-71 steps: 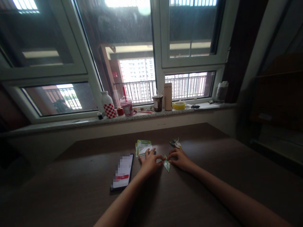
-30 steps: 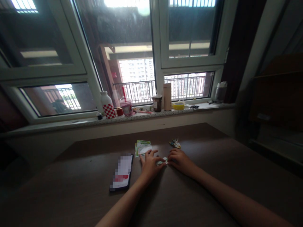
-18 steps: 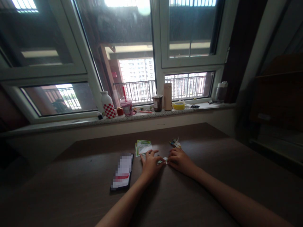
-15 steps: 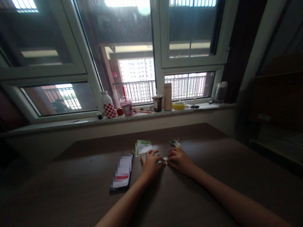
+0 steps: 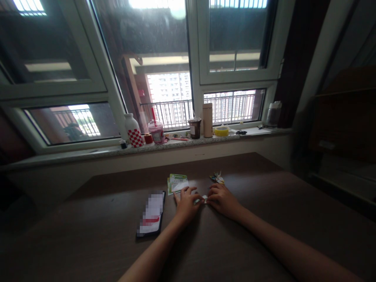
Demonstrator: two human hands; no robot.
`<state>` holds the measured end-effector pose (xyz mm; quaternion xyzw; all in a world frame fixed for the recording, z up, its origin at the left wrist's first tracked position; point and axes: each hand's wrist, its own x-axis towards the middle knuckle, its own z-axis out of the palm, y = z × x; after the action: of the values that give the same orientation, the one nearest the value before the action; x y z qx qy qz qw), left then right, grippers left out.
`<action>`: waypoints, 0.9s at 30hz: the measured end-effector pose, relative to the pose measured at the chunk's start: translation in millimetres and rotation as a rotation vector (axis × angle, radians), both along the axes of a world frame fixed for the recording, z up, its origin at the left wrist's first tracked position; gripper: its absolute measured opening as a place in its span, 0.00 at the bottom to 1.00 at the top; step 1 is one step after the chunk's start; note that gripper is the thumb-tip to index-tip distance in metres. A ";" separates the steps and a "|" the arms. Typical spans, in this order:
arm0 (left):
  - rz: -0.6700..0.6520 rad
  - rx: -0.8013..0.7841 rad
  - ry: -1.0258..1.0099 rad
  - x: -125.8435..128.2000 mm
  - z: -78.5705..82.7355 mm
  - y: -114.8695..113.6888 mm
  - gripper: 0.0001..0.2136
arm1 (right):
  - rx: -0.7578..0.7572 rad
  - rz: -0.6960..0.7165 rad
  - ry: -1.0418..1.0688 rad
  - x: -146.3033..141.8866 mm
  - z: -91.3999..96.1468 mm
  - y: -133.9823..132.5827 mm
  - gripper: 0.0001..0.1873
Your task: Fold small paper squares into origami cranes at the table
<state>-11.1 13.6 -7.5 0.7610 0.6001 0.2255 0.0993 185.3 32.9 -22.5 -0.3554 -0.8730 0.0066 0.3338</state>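
Note:
Between my two hands, low over the brown table, is a small folded piece of white and green paper (image 5: pixel 205 198). The fingertips of my left hand (image 5: pixel 188 201) pinch its left side. My right hand (image 5: pixel 221 199) has its fingers bent together at the paper's right edge. Much of the paper is hidden behind the fingers. Just beyond my left hand lie green and white printed paper sheets (image 5: pixel 178 181). A little cluster of folded paper pieces (image 5: pixel 217 177) rests past my right hand.
A phone (image 5: pixel 151 214) lies on the table (image 5: pixel 96 219) left of my left arm. Along the windowsill (image 5: pixel 176 143) stand a checkered bottle (image 5: pixel 134 131), a pink drink cup (image 5: pixel 156 131), a dark drink cup (image 5: pixel 194 127), a beige flask (image 5: pixel 207 120) and yellow tape (image 5: pixel 221 131).
Both hands stay almost in place around the paper. My right hand has shifted very slightly to the left; the other things lie as before.

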 end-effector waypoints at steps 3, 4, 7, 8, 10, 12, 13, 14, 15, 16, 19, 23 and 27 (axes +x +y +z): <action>0.000 -0.005 -0.002 0.5 1.0 -0.4 0.05 | -0.013 -0.014 -0.017 -0.9 1.7 -1.1 0.05; -0.001 -0.008 -0.004 0.6 1.5 -0.7 0.05 | -0.014 -0.015 -0.024 -1.2 2.4 -1.6 0.05; 0.001 -0.018 -0.004 0.8 3.5 -1.9 0.06 | -0.006 -0.013 -0.036 -1.7 3.8 -2.3 0.07; 0.003 -0.021 -0.004 0.8 4.0 -2.2 0.06 | -0.003 -0.012 -0.034 -1.7 3.7 -2.2 0.07; 0.010 -0.025 -0.008 0.8 4.5 -2.4 0.07 | -0.001 -0.010 -0.025 -1.7 2.6 -1.6 0.07; 0.019 -0.024 -0.018 0.9 4.3 -1.8 0.07 | -0.010 -0.010 -0.018 -1.8 0.9 -0.6 0.07; 0.025 -0.025 -0.023 1.0 4.0 -1.4 0.07 | -0.017 -0.012 -0.014 -2.0 0.0 -0.2 0.07; 0.033 -0.027 -0.029 1.2 3.8 -0.9 0.07 | -0.026 -0.016 -0.009 -2.5 -0.8 0.2 0.06; 0.041 -0.032 -0.033 1.5 3.6 -0.5 0.06 | -0.038 -0.023 -0.003 -3.2 -1.5 0.4 0.06; 0.049 -0.038 -0.036 1.8 3.6 -0.2 0.06 | -0.053 -0.033 0.004 -4.3 -2.0 0.5 0.06; 0.061 -0.054 -0.037 2.6 4.5 0.0 0.06 | -0.112 -0.078 0.025 -8.5 -2.7 0.3 0.05; 0.064 -0.064 -0.035 3.3 6.2 -0.2 0.07 | -0.253 -0.169 0.073 -12.0 -4.1 1.8 0.03; 0.079 -0.067 -0.033 4.0 6.6 -0.6 0.07 | -0.346 -0.204 0.109 -10.9 -6.5 4.9 0.04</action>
<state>-7.1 13.0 -0.9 0.7294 0.6350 0.2215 0.1254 174.4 37.8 -29.0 -0.4933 -0.7990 0.1419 0.3133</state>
